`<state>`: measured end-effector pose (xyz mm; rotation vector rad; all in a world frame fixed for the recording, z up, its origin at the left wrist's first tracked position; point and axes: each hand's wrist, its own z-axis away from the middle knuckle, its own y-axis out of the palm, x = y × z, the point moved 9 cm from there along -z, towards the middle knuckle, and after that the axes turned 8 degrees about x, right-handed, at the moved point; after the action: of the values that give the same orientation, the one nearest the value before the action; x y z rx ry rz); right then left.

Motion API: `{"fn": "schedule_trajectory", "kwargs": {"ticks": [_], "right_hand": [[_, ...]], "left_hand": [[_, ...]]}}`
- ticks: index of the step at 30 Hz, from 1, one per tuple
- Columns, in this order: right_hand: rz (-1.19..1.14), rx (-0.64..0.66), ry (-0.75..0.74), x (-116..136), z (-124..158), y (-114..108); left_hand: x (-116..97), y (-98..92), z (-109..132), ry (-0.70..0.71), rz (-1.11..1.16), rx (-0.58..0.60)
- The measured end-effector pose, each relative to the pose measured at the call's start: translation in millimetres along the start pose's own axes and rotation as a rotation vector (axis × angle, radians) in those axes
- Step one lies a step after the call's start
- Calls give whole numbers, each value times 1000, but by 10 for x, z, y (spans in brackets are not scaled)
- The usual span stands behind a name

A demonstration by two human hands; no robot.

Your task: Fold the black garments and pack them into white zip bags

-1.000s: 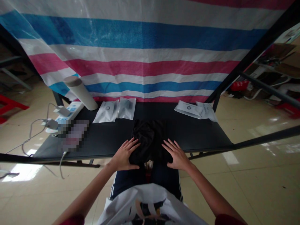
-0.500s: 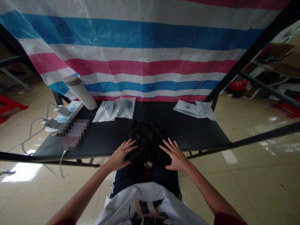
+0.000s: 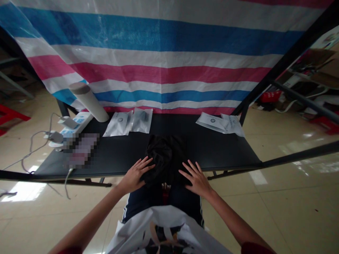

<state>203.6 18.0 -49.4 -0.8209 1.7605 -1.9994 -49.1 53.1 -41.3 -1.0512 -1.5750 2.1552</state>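
A crumpled black cloth (image 3: 162, 155) lies at the front edge of the black table (image 3: 212, 151) and hangs down toward my lap. Its exact kind cannot be made out. My left hand (image 3: 136, 174) rests on its left side, fingers stretched out and apart. On the right side my right hand (image 3: 197, 180) lies with fingers spread, touching or just over the dark fabric. Neither hand grips anything.
Behind the cloth lie white pouches, a left pair (image 3: 119, 123) and a right pair (image 3: 213, 121). A white bottle (image 3: 92, 106), a power strip (image 3: 79, 123) with plugged chargers and a blurred-out phone (image 3: 84, 148) occupy the left end. Striped sheeting (image 3: 159, 74) hangs behind.
The right hand has shifted slightly left and down. My left hand stays almost in place, spread on the cloth. The camera view has tilted a little.
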Motion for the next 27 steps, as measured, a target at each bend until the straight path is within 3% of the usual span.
{"fn": "schedule_trajectory", "kwargs": {"ticks": [4,9,17,20,22,27], "right_hand": [[54,-17,4,-32,-23,77],[83,-96,18,-68,-30,107],[-130,-124,-17,-33,-43,-165],[-307,-261,90,-175,-163,-369],[-436,-348,222,-346,-287,-445],[-567,-427,502,-736,-583,-481]], "left_hand": [[11,-2,-4,13,38,28],[-19,-1,-2,-29,-26,-21],[22,-135,-26,-27,179,-41],[115,-334,-88,-56,376,-180],[249,-443,-142,-151,505,-298],[552,-496,-283,-400,607,-442]]}}
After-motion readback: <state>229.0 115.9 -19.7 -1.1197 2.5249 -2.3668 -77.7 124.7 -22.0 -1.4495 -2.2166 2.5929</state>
